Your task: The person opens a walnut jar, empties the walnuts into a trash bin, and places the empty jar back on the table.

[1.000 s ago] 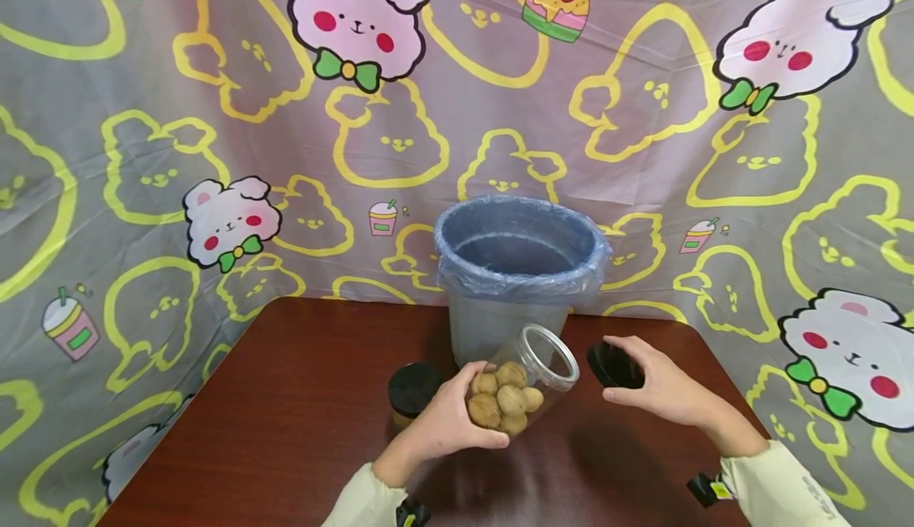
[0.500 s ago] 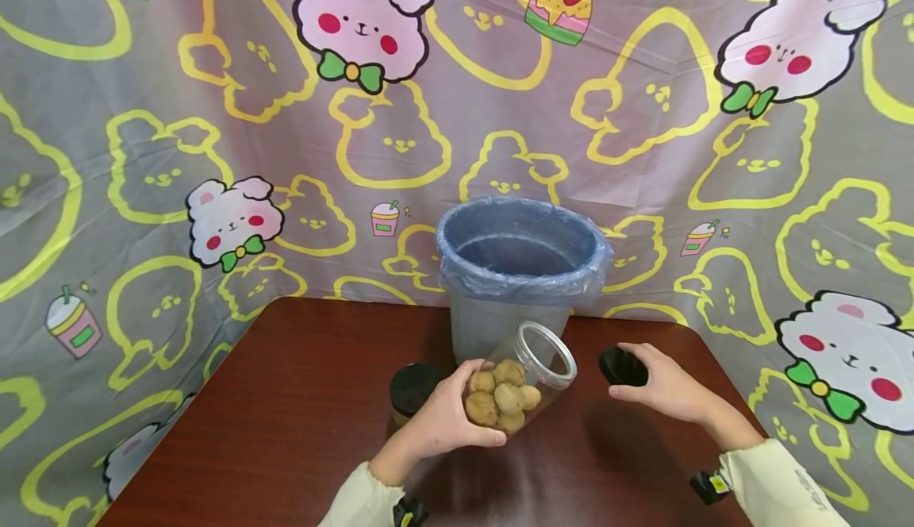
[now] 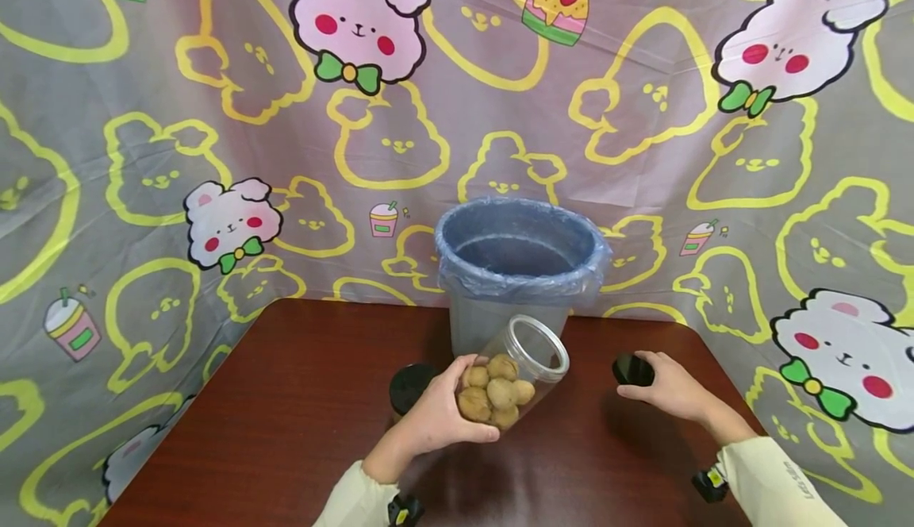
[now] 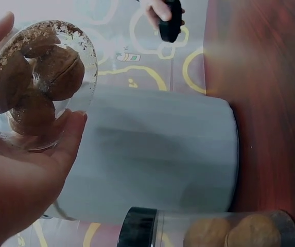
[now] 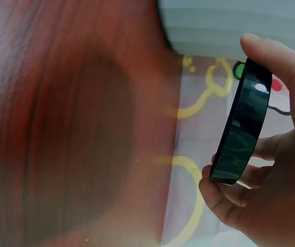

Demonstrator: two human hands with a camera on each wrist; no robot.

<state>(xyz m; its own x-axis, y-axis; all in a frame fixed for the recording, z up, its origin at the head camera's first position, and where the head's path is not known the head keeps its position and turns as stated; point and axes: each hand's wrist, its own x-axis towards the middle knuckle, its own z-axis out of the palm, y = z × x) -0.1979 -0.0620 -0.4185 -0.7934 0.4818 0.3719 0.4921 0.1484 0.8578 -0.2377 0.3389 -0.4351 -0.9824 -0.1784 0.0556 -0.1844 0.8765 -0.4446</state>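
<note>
My left hand [image 3: 432, 417] grips a clear plastic jar [image 3: 520, 356], tilted with its uncovered mouth up and to the right. Several walnuts [image 3: 498, 392] lie in its lower part; the left wrist view shows brown crumbs [image 4: 52, 25] inside the jar's base. Off to the right, my right hand [image 3: 673, 388] pinches a round black lid [image 3: 633, 370] by its edge, above the table and apart from the jar. Thumb and fingers sit on opposite sides of the lid [image 5: 244, 121] in the right wrist view.
A grey bin [image 3: 493, 325] lined with a blue plastic bag [image 3: 593, 273] stands at the back of the brown table [image 3: 300, 400]. Left of my left hand is a second jar with a black lid [image 3: 408, 388], walnuts [image 4: 255, 231] inside. A patterned cloth [image 3: 400, 146] hangs behind.
My right hand has moved to the right with the lid, away from the jar's mouth. My left hand has shifted the jar slightly left and up.
</note>
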